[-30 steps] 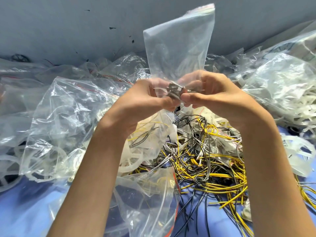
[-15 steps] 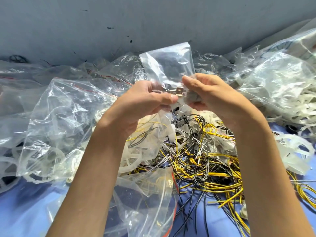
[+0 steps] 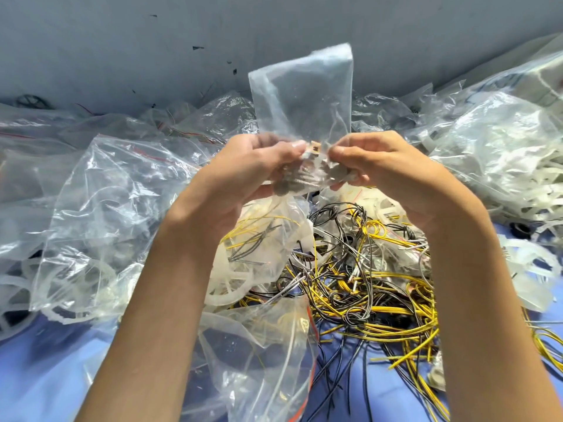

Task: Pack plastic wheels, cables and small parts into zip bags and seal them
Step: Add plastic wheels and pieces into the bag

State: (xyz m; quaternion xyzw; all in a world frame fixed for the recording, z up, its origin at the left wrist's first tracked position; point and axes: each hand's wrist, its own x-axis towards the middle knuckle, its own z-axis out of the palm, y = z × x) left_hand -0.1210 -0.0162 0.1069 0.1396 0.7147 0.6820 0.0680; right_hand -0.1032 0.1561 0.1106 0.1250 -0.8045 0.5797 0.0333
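Small zip bag (image 3: 301,95) pinched in two hands above the cables (image 3: 365,296).

The left hand (image 3: 253,175) and right hand (image 3: 390,175) each have their fingers curled and clamped on the lower part of the clear bag, which stands upright between them (its loose upper part shows against the grey wall (image 3: 122,50)). Small metal parts (image 3: 313,147) sit inside between the thumbs. Below, the yellow and black cables lie tangled on the blue bench (image 3: 45,379), beside white plastic wheels (image 3: 228,290) and larger bags (image 3: 100,214).

wall (image 3: 91,41): grey, matte, dark specks | surface (image 3: 36,376): blue, sunlit | light: bright
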